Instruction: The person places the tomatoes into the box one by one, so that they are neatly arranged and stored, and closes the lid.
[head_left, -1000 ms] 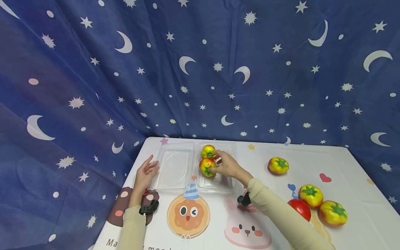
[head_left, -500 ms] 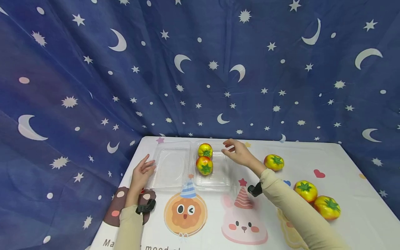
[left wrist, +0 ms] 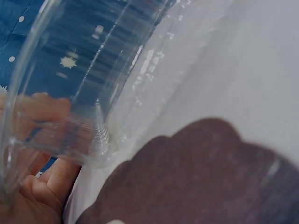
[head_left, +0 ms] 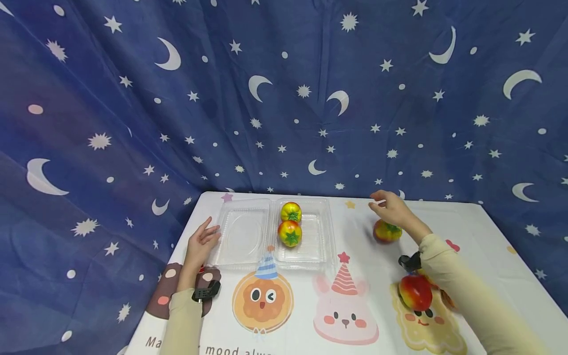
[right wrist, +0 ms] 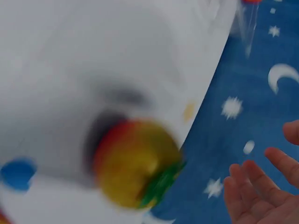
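Observation:
An open clear plastic clamshell box lies on the table, with its lid half (head_left: 246, 236) at left and its base half (head_left: 315, 241) at right. Two round yellow-red fruits with green leafy tops, a rear one (head_left: 290, 211) and a front one (head_left: 290, 234), sit along the base's left side. Beside the lid's left edge is my left hand (head_left: 201, 246), fingers loosely bent; the left wrist view shows part of it through clear plastic. My right hand (head_left: 394, 211) hovers, holding nothing, by another such fruit (head_left: 386, 232), blurred in the right wrist view.
A redder fruit (head_left: 415, 293) lies nearer the front right, with others partly hidden behind the right sleeve (head_left: 470, 286). A white tablecloth (head_left: 293, 308) with cartoon prints covers the table. Behind it hangs a blue curtain (head_left: 284, 98) with moons and stars.
My right hand has let go of the front fruit in the box and moved right toward the lone fruit on the table. The left hand stays beside the lid.

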Available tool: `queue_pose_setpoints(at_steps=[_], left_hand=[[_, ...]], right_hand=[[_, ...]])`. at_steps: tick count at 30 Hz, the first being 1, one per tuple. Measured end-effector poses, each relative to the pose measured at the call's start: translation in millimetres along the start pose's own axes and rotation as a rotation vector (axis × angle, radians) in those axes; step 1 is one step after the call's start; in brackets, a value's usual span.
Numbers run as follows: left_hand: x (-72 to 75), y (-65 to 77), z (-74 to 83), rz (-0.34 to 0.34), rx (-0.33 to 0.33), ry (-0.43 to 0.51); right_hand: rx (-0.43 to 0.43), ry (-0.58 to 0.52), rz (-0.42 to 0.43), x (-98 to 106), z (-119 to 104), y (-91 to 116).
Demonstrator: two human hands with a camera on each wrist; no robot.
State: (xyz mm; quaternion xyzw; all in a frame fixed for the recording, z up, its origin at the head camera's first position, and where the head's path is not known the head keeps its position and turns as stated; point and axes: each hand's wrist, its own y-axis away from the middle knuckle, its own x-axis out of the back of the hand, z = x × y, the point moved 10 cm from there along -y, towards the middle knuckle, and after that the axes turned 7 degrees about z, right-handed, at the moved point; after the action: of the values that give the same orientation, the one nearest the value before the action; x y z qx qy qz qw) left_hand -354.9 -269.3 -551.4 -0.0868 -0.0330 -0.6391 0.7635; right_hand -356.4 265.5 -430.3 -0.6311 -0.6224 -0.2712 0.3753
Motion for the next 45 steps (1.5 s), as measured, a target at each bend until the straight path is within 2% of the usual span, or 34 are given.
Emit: queue_pose_setpoints(at_steps=[7, 13, 17, 20, 23, 37, 45], left_hand=[[7.5, -1.5, -7.6, 0.027, -0.035, -0.024], [13.5, 1.9, -11.4, 0.046, -0.019, -0.028], [14.1, 3.4, -13.6, 0.052, -0.020, -0.013], [13.4, 3.6, -15.0, 0.055, -0.027, 0.000], [12.3, 3.6, -16.0, 0.050, -0.029, 0.006], [12.0, 4.5, -13.0, 0.041, -0.025, -0.001], [10.7, 4.6, -13.0, 0.034, -0.014, 0.011]], right_hand=[[-0.085, 0.046, -0.022, 12, 49, 21], [-0.138, 0.013, -0.057, 4, 74, 35], [-0.230, -0.064, -0.110, -5, 86, 41], [-0.288, -0.116, -0.156, -12, 91, 45], [-0.306, -0.136, -0.172, -15, 92, 48], [-0.413, -0.171, -0.180, -23, 106, 48], [-0.437, -0.173, -0.207, -30, 101, 43]])
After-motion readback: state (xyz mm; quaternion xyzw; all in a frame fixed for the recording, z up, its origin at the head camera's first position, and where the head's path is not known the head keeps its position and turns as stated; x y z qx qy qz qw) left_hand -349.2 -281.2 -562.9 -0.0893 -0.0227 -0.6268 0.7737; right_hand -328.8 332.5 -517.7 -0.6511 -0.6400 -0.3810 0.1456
